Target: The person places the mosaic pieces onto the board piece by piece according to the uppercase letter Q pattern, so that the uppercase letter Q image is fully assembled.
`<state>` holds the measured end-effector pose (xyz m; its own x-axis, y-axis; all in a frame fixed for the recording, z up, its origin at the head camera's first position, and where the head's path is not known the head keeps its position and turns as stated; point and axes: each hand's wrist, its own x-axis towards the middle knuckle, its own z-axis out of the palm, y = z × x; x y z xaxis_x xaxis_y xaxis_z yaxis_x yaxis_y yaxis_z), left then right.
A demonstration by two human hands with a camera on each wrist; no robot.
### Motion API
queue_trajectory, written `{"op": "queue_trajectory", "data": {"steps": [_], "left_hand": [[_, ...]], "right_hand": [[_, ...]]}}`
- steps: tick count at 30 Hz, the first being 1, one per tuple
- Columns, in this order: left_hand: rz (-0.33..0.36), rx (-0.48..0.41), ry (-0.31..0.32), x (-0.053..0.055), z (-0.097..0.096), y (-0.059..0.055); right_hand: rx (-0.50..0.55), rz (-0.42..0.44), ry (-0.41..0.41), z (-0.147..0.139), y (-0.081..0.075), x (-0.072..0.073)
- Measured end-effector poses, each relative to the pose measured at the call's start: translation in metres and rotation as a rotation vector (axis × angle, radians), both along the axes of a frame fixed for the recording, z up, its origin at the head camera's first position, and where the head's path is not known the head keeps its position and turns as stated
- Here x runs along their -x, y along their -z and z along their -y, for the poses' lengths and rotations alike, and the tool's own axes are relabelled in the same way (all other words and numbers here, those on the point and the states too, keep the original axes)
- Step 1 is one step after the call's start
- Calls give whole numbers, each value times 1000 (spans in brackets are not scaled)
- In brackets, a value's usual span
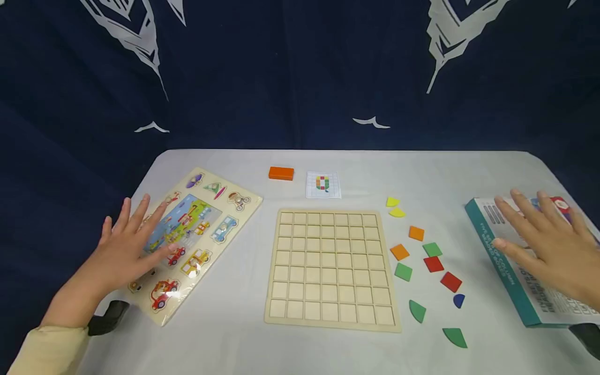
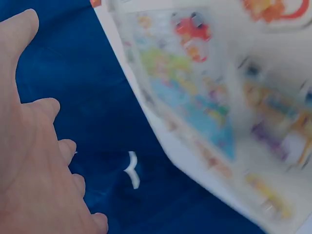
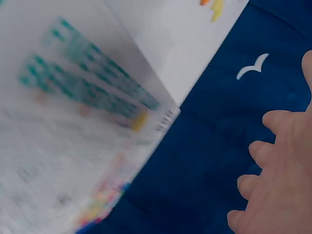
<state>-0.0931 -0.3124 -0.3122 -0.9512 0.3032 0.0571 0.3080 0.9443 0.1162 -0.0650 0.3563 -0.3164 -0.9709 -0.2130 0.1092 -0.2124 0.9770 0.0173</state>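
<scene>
Nearest the person, the left hand [image 1: 124, 250] lies with fingers spread and straight over the near left part of the picture puzzle [image 1: 197, 234], holding nothing; the puzzle is a flat pale wooden board with printed vehicles, set at an angle, its near corner close to the table [image 1: 234, 349] edge. The right hand [image 1: 548, 239], fingers likewise apart and straight, rests over the teal-edged box [image 1: 506, 265] (glossy card, printed lettering), which sits at the table's right edge and partly past it. Both wrist views are blurred. Between the hands lies the grid board [image 1: 330, 265], square, pale wood, cut into small empty square cells, with bare cloth open in front of it and on its left. Just right of it the loose tiles [image 1: 431, 260] are scattered apart: squares and quarter-rounds in orange, red, green, yellow and blue. Farther back sit a pattern card [image 1: 323, 185] and an orange block [image 1: 281, 173], well apart from the far edge.
</scene>
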Motion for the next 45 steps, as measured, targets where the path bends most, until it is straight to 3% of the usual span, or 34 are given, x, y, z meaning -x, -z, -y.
{"op": "queue_trajectory", "data": {"steps": [5,8,12,17,23,27,32,37,41,45], "left_hand": [[-25,-54,27,-1,-9,-35],[-34,-214,67,-9,-29,-52],[-9,-454,147,-32,-65,-56],[41,-575,203,-53,-98,-39],[223,-662,268,-52,-120,-2],[305,-678,305,-44,-127,22],[377,-595,329,-34,-130,47],[360,-429,343,-31,-128,66],[346,-372,382,-31,-129,75],[319,-346,413,-34,-132,80]], "right_hand": [[65,-81,-7,-3,-27,0],[194,-145,46,6,-45,-9],[355,-236,103,28,-56,-29],[463,-325,-3,50,-39,-50],[565,-189,24,71,-8,-61],[700,-56,-8,89,13,-54],[795,61,-7,103,35,-38],[799,117,42,112,51,-24],[773,138,82,116,57,-23],[745,106,95,120,62,-25]]}}
